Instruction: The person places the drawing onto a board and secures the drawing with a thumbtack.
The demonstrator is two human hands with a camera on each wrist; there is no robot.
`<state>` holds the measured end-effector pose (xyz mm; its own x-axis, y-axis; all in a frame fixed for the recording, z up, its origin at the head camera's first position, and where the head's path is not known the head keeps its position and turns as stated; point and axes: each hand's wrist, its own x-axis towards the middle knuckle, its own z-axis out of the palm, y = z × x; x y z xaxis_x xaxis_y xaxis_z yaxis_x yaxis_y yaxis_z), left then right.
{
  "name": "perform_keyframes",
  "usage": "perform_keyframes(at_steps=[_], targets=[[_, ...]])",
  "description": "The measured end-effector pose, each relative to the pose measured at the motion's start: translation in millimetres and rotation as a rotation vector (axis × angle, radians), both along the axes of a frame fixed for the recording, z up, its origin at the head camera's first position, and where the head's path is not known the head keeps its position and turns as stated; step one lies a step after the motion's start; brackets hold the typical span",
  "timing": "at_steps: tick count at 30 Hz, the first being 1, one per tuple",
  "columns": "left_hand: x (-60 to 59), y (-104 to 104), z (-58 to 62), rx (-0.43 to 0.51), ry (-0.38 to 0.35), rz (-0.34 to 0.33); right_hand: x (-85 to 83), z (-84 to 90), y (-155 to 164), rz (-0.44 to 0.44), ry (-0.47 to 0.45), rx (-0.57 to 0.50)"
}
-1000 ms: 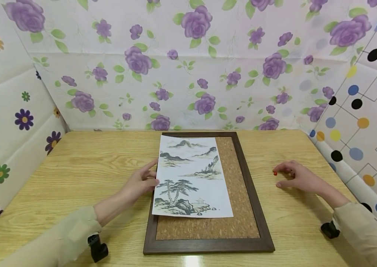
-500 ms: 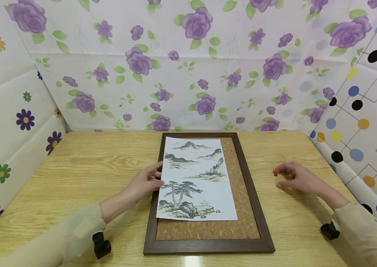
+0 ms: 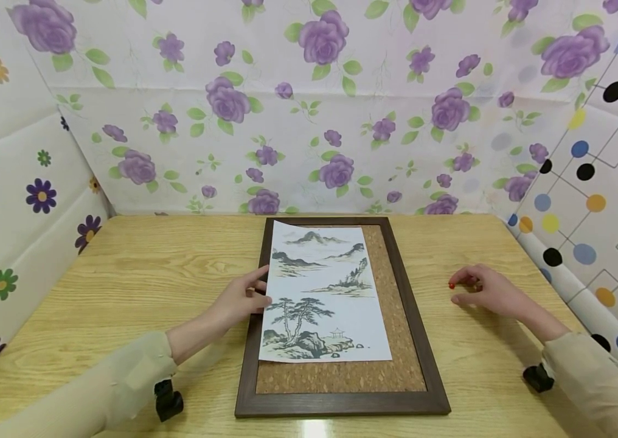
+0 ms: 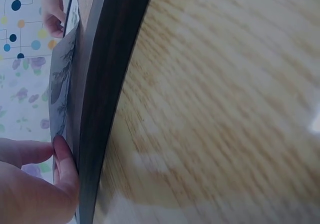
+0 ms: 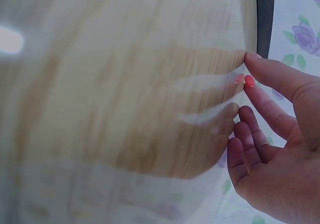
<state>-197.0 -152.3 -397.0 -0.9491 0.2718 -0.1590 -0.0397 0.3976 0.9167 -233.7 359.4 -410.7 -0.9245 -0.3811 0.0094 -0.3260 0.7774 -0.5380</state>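
Observation:
A sheet of paper printed with an ink landscape [image 3: 320, 292] lies over the framed cork board [image 3: 342, 378], its left edge bowed upward. My left hand [image 3: 239, 297] pinches that edge between thumb and fingers, above the board's left frame bar; the left wrist view shows the same hand [image 4: 37, 181] at the sheet's edge. To the right of the board, my right hand [image 3: 485, 290] rests low at the table. Its index fingertip is right at a small red rounded piece [image 5: 249, 81], while the thumb [image 5: 272, 74] stands apart from it.
The wooden table [image 3: 139, 286] bears the board near its middle. A dark wooden frame [image 3: 342, 404] rims the cork. Patterned sheets [image 3: 287, 121] wall in the back and both sides. Each wrist carries a small black camera [image 3: 168, 401].
The left hand has carried the paper rightward, so its left edge now lies closer to the cork's left border. The right hand stays at the red piece, with its thumb slightly raised toward it.

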Motion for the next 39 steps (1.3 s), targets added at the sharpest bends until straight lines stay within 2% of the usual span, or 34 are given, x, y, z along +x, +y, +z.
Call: perform_keyframes(at_steps=[12, 25, 39], targets=[[-1.3, 0.6, 3.1, -0.020, 0.022, -0.060, -1.8, -0.9, -0.5, -0.033, 0.004, 0.015], [-6.6, 9.9, 1.8, -0.083, 0.022, -0.077, -2.7, 0.4, -0.3, -0.048, -0.013, 0.014], [-6.4, 14.5, -0.4, -0.064, 0.021, -0.111, -2.2, 1.3, -6.5, -0.064, -0.005, -0.009]])
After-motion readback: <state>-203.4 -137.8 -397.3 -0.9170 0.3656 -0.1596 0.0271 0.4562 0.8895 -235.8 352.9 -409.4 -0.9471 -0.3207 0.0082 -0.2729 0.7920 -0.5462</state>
